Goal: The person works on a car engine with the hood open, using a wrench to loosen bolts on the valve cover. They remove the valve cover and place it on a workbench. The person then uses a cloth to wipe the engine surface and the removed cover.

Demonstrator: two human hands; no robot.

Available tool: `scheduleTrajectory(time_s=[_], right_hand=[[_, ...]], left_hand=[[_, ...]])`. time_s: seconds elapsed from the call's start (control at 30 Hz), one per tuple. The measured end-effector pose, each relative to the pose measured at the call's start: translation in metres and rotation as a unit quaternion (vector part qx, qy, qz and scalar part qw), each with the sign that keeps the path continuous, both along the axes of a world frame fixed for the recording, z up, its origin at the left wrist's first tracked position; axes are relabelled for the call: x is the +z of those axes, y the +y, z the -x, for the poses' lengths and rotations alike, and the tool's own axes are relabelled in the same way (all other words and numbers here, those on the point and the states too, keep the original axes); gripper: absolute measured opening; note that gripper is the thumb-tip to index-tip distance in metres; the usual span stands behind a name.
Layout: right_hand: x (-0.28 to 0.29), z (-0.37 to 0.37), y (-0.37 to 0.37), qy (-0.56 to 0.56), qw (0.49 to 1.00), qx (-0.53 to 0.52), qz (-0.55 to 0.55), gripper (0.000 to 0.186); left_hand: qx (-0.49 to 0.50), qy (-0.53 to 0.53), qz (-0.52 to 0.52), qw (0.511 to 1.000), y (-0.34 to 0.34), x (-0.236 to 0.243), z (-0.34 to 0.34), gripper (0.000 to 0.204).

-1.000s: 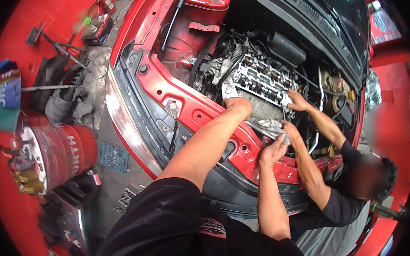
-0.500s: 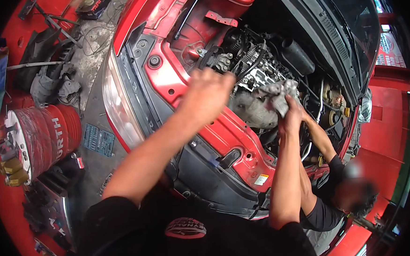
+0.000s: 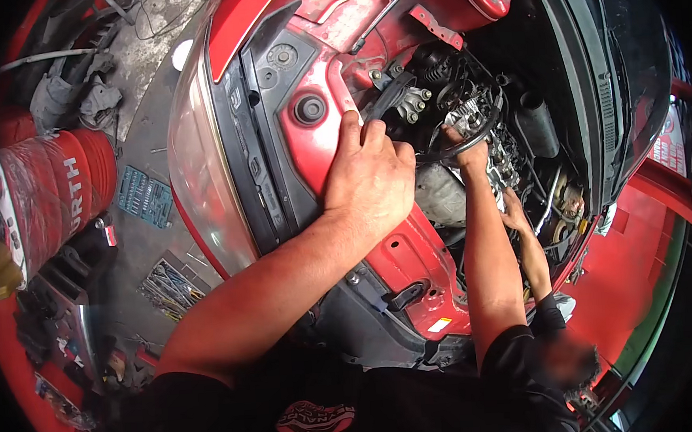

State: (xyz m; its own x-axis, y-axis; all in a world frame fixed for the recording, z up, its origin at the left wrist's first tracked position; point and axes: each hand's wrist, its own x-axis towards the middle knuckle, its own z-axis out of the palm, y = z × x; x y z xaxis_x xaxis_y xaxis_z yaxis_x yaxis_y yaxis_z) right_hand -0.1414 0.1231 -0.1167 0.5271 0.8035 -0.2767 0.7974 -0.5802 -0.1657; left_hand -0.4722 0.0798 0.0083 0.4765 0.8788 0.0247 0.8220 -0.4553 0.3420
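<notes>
My left hand (image 3: pixel 371 173) is closed over the inner edge of the car's red front panel (image 3: pixel 314 150), fingers bent over it. My right hand (image 3: pixel 469 151) is down in the engine bay at the uncovered engine top (image 3: pixel 467 115). A curved black hose (image 3: pixel 489 128) crosses at that hand. Its fingers look bent together, but what they hold, if anything, is hidden. Just below, a pale grey engine cover (image 3: pixel 442 193) shows. To the right, a co-worker's hand (image 3: pixel 514 212) reaches to the engine's side.
The headlight (image 3: pixel 204 165) borders the bay at left. A black tube (image 3: pixel 537 125) stands beside the engine. On the floor lie a blue socket set (image 3: pixel 145 198) and a tray of wrenches (image 3: pixel 172 288), next to a red drum (image 3: pixel 86 180). The co-worker leans in at lower right.
My left hand has come down from above the bay onto the red panel. My right hand has moved to the engine top. The grey rag no longer shows. The view has shifted.
</notes>
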Motion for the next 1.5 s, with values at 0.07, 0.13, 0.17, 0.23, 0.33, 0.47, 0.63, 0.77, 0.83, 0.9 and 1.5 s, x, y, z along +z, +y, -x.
scheduleTrajectory(time_s=[0.07,0.13,0.17,0.23,0.33,0.47,0.63,0.77,0.83,0.9,1.5], right_hand=[[0.001,-0.007,0.004,0.026,0.999,0.013,0.039,0.078],[0.001,-0.01,0.006,0.037,0.998,0.019,0.044,0.076],[0.001,-0.009,0.006,0.032,0.999,0.016,0.033,0.075],[0.002,-0.006,0.005,0.013,1.0,0.006,0.025,0.073],[0.005,0.001,0.006,-0.013,1.0,-0.011,0.027,0.074],[0.007,0.012,0.01,-0.01,0.998,-0.049,0.028,0.073],[0.012,0.028,0.011,-0.049,0.995,-0.076,0.03,0.068],[0.02,0.032,0.01,-0.055,0.997,-0.055,0.017,0.064],[0.022,0.03,0.011,-0.012,0.997,-0.073,0.025,0.059],[0.02,0.025,0.01,0.044,0.993,-0.11,0.004,0.055],[0.019,0.018,0.001,-0.005,0.998,-0.061,0.012,0.063]], left_hand=[[0.001,0.003,0.014,1.0,0.0,0.002,-0.002,0.023],[0.002,0.004,0.033,0.999,-0.002,0.003,-0.005,0.024],[0.005,0.018,0.03,0.999,-0.002,0.003,-0.006,0.024],[0.004,0.018,0.04,0.999,-0.003,0.001,-0.008,0.024],[0.009,0.009,0.042,0.999,-0.002,0.001,-0.009,0.024],[0.008,0.015,0.048,0.999,0.0,0.003,-0.009,0.023],[0.009,-0.003,0.041,0.999,0.0,0.001,-0.009,0.022],[0.018,-0.017,0.024,0.999,-0.002,-0.002,-0.009,0.022],[0.018,-0.021,0.024,0.999,-0.001,-0.002,-0.009,0.022],[0.01,-0.022,0.038,0.999,0.0,-0.002,-0.009,0.024],[0.024,-0.033,0.019,0.999,0.0,-0.004,-0.008,0.023]])
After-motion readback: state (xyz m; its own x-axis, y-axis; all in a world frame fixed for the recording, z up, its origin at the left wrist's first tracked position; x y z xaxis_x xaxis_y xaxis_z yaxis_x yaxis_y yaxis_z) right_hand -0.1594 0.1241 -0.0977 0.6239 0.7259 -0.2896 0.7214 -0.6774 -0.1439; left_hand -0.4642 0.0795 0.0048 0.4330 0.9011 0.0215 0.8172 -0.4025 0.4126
